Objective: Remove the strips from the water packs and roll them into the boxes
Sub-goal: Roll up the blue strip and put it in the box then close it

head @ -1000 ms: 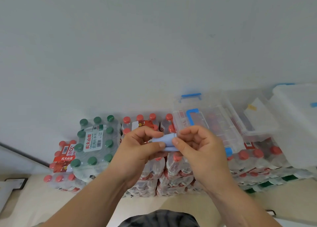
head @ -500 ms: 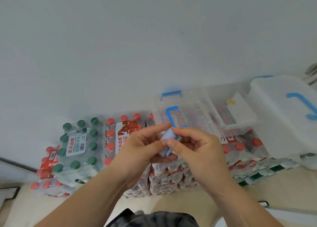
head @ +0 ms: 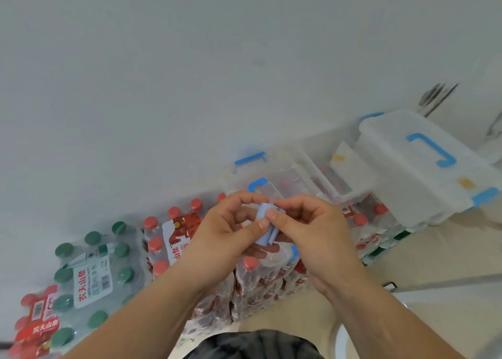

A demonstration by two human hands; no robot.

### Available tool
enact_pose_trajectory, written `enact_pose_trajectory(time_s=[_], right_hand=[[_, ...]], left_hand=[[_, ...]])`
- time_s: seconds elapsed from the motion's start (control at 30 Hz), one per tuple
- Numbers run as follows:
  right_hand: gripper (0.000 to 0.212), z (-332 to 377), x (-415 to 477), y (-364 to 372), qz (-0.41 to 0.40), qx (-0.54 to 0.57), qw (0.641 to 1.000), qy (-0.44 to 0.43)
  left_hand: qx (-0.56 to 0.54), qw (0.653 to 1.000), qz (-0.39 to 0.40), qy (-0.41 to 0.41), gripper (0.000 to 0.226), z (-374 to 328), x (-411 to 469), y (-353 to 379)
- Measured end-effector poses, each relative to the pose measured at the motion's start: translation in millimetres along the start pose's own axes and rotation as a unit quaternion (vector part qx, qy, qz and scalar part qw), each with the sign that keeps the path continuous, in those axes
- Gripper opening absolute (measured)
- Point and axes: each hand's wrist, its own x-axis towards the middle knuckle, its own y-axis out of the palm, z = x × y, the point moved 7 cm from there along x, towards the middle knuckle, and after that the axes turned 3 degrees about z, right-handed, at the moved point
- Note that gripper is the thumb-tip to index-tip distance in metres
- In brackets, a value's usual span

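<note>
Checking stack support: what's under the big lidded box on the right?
Shrink-wrapped packs of red-capped bottles sit under the lidded box, with green-marked packs lower down. The box covers how far they reach beneath it.

Your left hand (head: pixel 225 231) and right hand (head: pixel 312 231) were close together in front of you, with your left forearm (head: pixel 141 312) and right forearm (head: pixel 380 320) angling in from below. Both hands' fingers (head: pixel 244 199) were curled, thumbs nearly touching, pinching the blue strip (head: pixel 264 229) between them.
</note>
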Motion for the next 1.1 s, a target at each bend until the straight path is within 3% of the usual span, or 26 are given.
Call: enact_pose_trajectory(time_s=[0.17,0.27,0.33,0.5,0.67,1.1], right_hand=[[0.014,-7,6,11,-0.039,-0.036,0.998,0.018],[0.012,-11,4,18,-0.063,-0.042,0.997,0.026],[0.013,-12,2,22,-0.075,-0.027,0.996,0.031],[0.015,-12,-1,38,-0.066,-0.015,0.997,0.03],[0.024,-19,-6,49,-0.069,0.007,0.996,0.048],[0.021,-34,-10,49,-0.087,-0.006,0.993,0.084]], left_hand=[[0.159,0.981,0.113,-0.01,0.058,-5,11,-20],[0.313,0.941,0.098,0.083,0.059,-16,17,-34],[0.36,0.913,0.107,0.157,0.062,-21,17,-36],[0.337,0.899,0.115,0.256,0.053,-23,12,-43],[0.266,0.933,0.104,0.219,0.053,-11,18,-65],[0.153,0.96,0.171,0.16,0.052,-3,21,-75]])
